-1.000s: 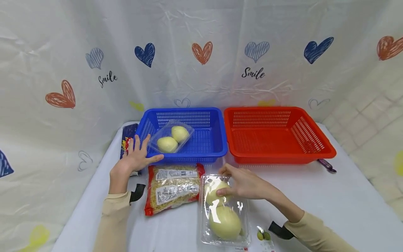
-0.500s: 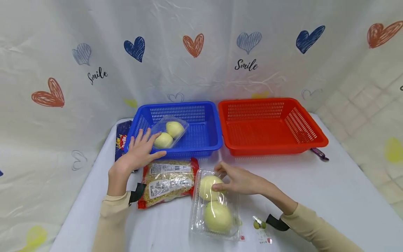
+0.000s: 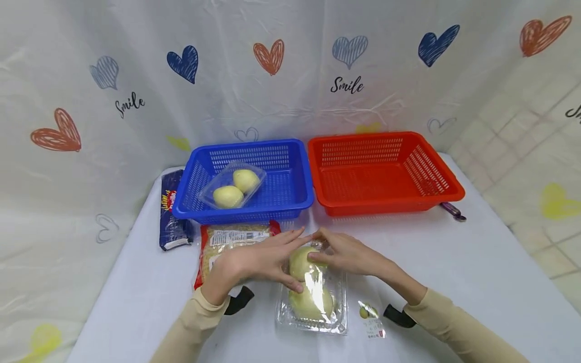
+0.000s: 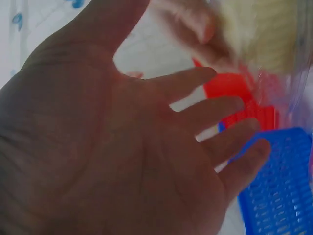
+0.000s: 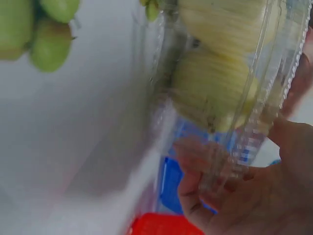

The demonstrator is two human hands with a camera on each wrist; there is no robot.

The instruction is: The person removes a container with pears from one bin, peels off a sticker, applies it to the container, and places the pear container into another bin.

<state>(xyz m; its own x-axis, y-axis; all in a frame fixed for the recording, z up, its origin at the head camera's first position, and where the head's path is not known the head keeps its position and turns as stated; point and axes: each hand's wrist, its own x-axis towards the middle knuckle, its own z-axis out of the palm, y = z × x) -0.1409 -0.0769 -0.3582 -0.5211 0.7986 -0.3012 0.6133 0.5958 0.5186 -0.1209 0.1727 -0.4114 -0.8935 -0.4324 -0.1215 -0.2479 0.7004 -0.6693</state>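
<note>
A clear plastic clamshell with two pale yellow fruits lies on the white table near the front. My right hand grips its far end, fingers curled over the rim; the right wrist view shows the clamshell pinched by those fingers. My left hand reaches across from the left with straight fingers and touches the clamshell's near-left side. In the left wrist view that hand shows an open palm with spread fingers.
The blue basket at the back holds a second clamshell of fruit; a red basket stands beside it. A red pasta bag, a dark blue packet, a small fruit label and a purple-handled tool lie around.
My left hand left the blue basket's front corner and came right, over the pasta bag, to the clamshell. My right hand kept its hold on the clamshell's far end.
</note>
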